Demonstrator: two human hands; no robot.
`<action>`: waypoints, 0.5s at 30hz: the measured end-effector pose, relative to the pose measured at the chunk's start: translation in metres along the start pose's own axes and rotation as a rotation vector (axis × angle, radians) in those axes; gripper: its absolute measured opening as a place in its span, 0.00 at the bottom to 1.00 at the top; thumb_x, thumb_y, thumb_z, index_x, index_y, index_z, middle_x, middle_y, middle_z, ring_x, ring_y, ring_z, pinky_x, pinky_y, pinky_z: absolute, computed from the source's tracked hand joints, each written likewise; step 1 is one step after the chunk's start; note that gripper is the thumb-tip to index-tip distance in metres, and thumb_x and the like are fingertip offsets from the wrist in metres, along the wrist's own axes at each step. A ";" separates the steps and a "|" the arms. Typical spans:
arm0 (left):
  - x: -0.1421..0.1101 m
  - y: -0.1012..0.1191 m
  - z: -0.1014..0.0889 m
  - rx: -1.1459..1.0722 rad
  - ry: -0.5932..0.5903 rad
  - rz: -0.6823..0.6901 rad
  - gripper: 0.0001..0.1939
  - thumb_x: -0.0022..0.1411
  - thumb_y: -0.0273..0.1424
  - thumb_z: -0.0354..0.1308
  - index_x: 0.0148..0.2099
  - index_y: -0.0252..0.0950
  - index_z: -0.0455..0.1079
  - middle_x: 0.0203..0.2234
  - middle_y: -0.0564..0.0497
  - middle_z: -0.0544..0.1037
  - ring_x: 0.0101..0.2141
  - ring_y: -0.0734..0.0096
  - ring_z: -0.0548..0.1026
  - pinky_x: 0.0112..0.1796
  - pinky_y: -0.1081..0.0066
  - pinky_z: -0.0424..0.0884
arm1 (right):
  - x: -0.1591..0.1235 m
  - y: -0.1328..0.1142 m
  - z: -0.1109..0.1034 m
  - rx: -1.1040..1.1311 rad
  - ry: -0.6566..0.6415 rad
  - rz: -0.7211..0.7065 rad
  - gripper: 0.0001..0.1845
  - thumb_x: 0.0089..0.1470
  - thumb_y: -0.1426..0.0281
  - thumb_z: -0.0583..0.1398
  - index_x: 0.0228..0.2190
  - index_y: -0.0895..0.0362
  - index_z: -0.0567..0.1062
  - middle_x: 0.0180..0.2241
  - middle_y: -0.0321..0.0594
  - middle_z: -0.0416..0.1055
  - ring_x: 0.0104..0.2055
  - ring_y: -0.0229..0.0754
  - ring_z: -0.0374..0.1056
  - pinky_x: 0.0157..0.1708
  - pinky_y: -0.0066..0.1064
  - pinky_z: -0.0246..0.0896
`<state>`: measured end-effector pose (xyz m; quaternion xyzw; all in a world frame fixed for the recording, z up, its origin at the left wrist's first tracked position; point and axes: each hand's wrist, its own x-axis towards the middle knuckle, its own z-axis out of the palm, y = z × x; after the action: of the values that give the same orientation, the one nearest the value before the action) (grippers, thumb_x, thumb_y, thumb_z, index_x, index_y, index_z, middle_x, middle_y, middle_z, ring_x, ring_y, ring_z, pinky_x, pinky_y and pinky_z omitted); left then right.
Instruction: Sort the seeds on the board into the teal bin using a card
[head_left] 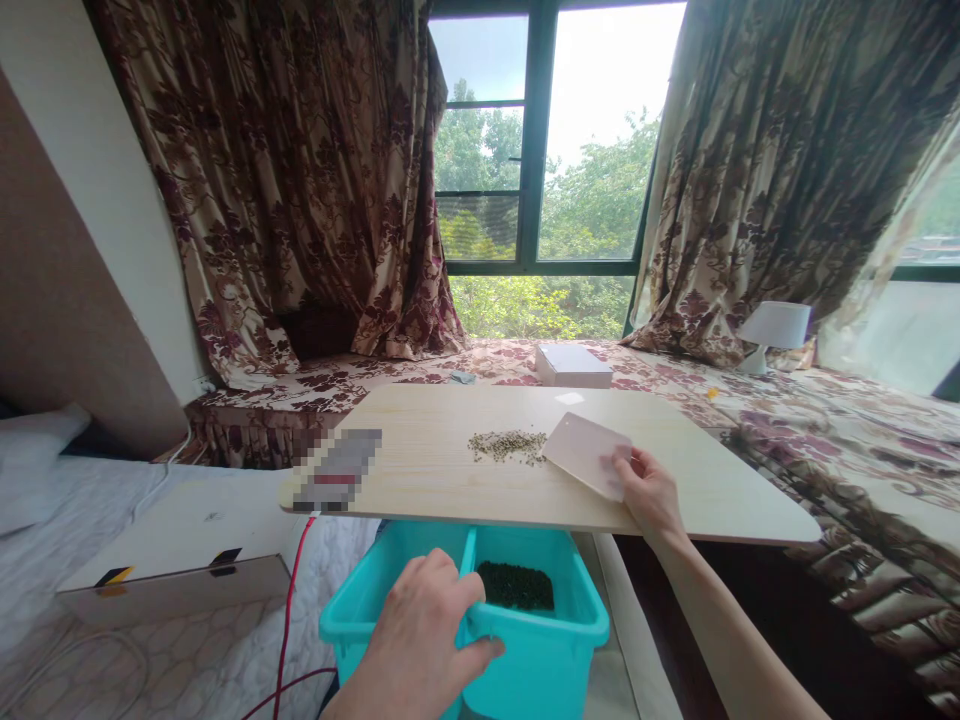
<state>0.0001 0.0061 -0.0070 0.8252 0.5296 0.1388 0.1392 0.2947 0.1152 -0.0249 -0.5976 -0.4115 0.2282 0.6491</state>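
My right hand [649,492] pinches the right edge of a flat, pale rectangular scraper [579,455], which is tilted over the light wooden tabletop [427,420]. Its left edge meets a thin scatter of small greenish beans [504,444], possibly mung beans. Below the table's near edge stands a turquoise bin [551,660] split by a divider. Dark green beans [517,586] lie in its right compartment; no contents show in the visible part of the left one. My left hand [427,625] is closed over the bin's front rim near the divider, thumb on the outside.
A pixelated flat device [337,470] with a red cable [295,590] lies at the tabletop's left end. A white piece [569,398] is near the far edge. Behind are a white box [574,365] and a lamp [775,327]. A large carton [180,540] rests on the bed.
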 end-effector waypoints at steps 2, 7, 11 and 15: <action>0.000 0.001 -0.001 -0.001 -0.002 0.000 0.09 0.53 0.37 0.62 0.33 0.38 0.68 0.32 0.52 0.71 0.38 0.64 0.67 0.39 0.66 0.59 | -0.002 -0.001 0.002 0.006 -0.018 0.000 0.17 0.42 0.63 0.62 0.35 0.58 0.76 0.33 0.46 0.79 0.37 0.49 0.75 0.30 0.35 0.72; 0.000 0.003 -0.001 -0.008 0.001 -0.010 0.09 0.52 0.37 0.63 0.33 0.38 0.69 0.32 0.52 0.71 0.39 0.64 0.67 0.40 0.66 0.59 | -0.006 -0.002 0.006 0.016 -0.075 -0.011 0.16 0.43 0.63 0.62 0.35 0.58 0.76 0.32 0.44 0.79 0.36 0.49 0.75 0.30 0.34 0.72; 0.001 0.003 -0.003 -0.007 0.002 -0.017 0.09 0.52 0.36 0.63 0.32 0.38 0.69 0.32 0.52 0.71 0.39 0.64 0.67 0.40 0.66 0.59 | -0.008 -0.001 0.005 0.025 -0.112 -0.009 0.16 0.43 0.63 0.62 0.35 0.58 0.77 0.31 0.43 0.79 0.35 0.47 0.75 0.30 0.33 0.71; 0.000 0.003 -0.004 -0.018 -0.003 -0.033 0.09 0.51 0.36 0.63 0.32 0.38 0.69 0.32 0.52 0.71 0.39 0.63 0.67 0.39 0.66 0.59 | -0.010 0.000 0.004 0.041 -0.051 0.004 0.19 0.43 0.62 0.62 0.36 0.59 0.76 0.34 0.44 0.79 0.36 0.47 0.75 0.31 0.32 0.70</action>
<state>0.0010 0.0050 -0.0018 0.8152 0.5418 0.1400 0.1494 0.2862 0.1097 -0.0280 -0.5792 -0.4219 0.2530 0.6500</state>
